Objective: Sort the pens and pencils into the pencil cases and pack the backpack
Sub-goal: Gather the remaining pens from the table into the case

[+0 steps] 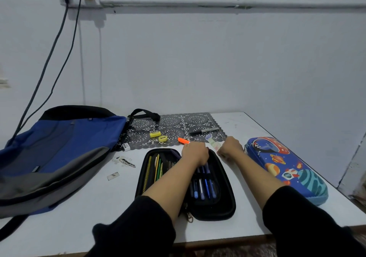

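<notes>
Pencil-sorting task, partly complete. Black pencil case (227,201), a stiff moulded shell with a zip round its rim, lies open flat on the table (99,201) beneath both forearms. The half to the left of the left grip (195,154) carries pencils (157,167), thin straight shafts in yellow and green. The half directly under that grip carries blue pens (204,187), smooth plastic barrels laid side by side. The left grip is curled over the far ends of the pens. Its fingers are hidden by the back of the hand, so whether it is clamped on one cannot be told. The right grip (230,148), just right of the case's far corner, is curled with a pale stick (213,144) reaching its fingers; a hold cannot be confirmed.

Unsorted items: just beyond the left grip, an orange highlighter (183,140). Farther beyond, on a grey lace mat (178,121), lie a black marker (204,131), a yellow block (154,134) and a rounded yellow sharpener (162,138). A white eraser (126,147) sits at the mat's near-left corner. Well right of the right grip lies a glossy blue space case (285,167), hard-shelled, printed with planets, zipped shut. Far left of the left grip, a blue-and-grey fabric backpack (59,148) lies slack on its side.

Judgement: sorting is more than half done. Both cases are on the table, so closing them and packing the backpack remain.
</notes>
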